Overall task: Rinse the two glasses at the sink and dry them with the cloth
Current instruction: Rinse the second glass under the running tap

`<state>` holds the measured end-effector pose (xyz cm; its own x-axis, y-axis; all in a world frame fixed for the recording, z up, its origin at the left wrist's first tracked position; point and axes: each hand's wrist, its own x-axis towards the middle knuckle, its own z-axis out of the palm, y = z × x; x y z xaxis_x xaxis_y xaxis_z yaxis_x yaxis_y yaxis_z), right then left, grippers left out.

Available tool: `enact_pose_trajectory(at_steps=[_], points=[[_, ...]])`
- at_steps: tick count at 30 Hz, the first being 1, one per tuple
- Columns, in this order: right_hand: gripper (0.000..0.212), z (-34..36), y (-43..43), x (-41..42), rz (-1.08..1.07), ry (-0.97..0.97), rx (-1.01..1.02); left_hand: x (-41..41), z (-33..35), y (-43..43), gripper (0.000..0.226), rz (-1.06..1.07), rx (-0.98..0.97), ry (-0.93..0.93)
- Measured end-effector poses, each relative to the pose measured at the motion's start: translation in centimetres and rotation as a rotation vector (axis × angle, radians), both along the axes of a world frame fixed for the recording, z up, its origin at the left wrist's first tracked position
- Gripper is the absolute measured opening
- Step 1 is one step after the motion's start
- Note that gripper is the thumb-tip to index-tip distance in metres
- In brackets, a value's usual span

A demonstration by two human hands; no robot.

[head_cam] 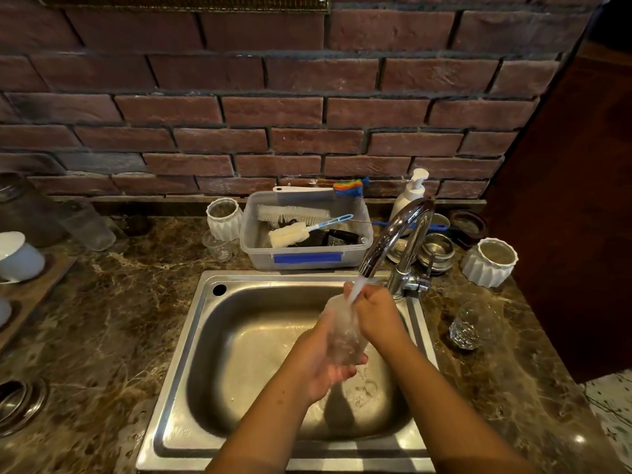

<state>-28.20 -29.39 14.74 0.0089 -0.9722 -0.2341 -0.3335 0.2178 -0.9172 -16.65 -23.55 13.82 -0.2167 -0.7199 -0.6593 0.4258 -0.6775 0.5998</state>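
In the lower middle of the frame, over the steel sink (191,336), the person holds a clear glass (343,331) tilted under the water running from the tap (393,241). The left hand (319,366) cups it from below, fingers curled around its base. The right hand (374,314) grips it near the rim, closed around the glass. The second glass (470,325) stands on the marble counter (102,336), right of the sink.

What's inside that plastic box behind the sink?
The plastic box holds a white bristle brush, a foam bottle brush with a blue handle, and some dark items. The brushes cover whatever lies beneath them, so the bottom cannot be seen.
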Motion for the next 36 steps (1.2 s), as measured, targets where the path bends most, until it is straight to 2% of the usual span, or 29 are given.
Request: enact_pose_trajectory(at_steps=[3,5,8,10,11,12,14,15,18,21,24,26,27,29,30,31,33,36], points=[[0.029,-0.5,0.6,-0.2,0.051,0.037,-0.105,-0.2,0.4,-0.3,0.059,0.019,-0.033,-0.053],[0.016,-0.7,1.6,-0.2,0.121,-0.051,-0.108,-0.3,0.4,-0.5,0.057,0.108,-0.006,-0.016],[0.062,-1.5,3.3,-0.1,0.198,-0.216,-0.062,-0.1,-0.1,-0.6,0.061,0.249,0.060,0.119],[0.076,-1.7,3.8,-0.2,0.182,-0.239,-0.029,0.0,-0.1,-0.4,0.059,0.240,0.057,0.138],[0.072,-1.7,3.7,-0.3,0.167,-0.194,-0.020,0.0,0.0,-0.2,0.059,0.219,0.042,0.138],[0.058,-1.4,3.3,-0.3,0.148,-0.143,-0.025,0.1,-0.2,-0.1,0.060,0.192,0.026,0.148],[0.020,-0.9,2.4,-0.3,0.101,-0.062,-0.072,0.4,-0.4,0.2,0.061,0.129,-0.011,0.189],[0.016,-0.5,1.9,-0.3,0.087,-0.057,-0.087,0.5,-0.5,0.3,0.060,0.106,-0.021,0.206],[0.032,0.6,0.8,-0.1,0.039,-0.026,-0.065,0.1,-0.3,0.3,0.067,0.058,-0.026,0.248],[0.038,1.3,-0.2,0.4,0.040,0.070,-0.036,-0.4,0.2,0.0,0.073,0.035,-0.040,0.172],[0.032,1.8,-0.1,1.0,0.013,0.008,0.013,-0.2,0.3,-0.2,0.060,0.137,0.025,0.265],[0.016,1.5,1.1,1.2,0.094,-0.019,-0.083,0.1,0.1,-0.2,0.055,0.228,0.080,0.337],[0.016,1.3,1.9,1.3,0.145,-0.055,-0.104,0.3,0.1,-0.3,0.055,0.261,0.102,0.370],[0.063,0.5,3.1,1.3,0.224,-0.115,-0.106,0.4,0.1,-0.2,0.056,0.266,0.125,0.445],[0.079,0.2,3.3,1.2,0.245,-0.123,-0.096,0.5,0.1,0.0,0.057,0.257,0.125,0.477],[0.085,0.0,3.4,1.0,0.267,-0.134,-0.095,0.5,0.0,0.1,0.058,0.254,0.126,0.490],[0.073,-0.1,3.1,0.5,0.293,-0.105,-0.106,0.5,-0.4,0.1,0.058,0.257,0.122,0.491],[0.048,0.1,2.3,0.1,0.216,-0.044,-0.177,0.3,0.1,0.1,0.057,0.223,0.103,0.415]])
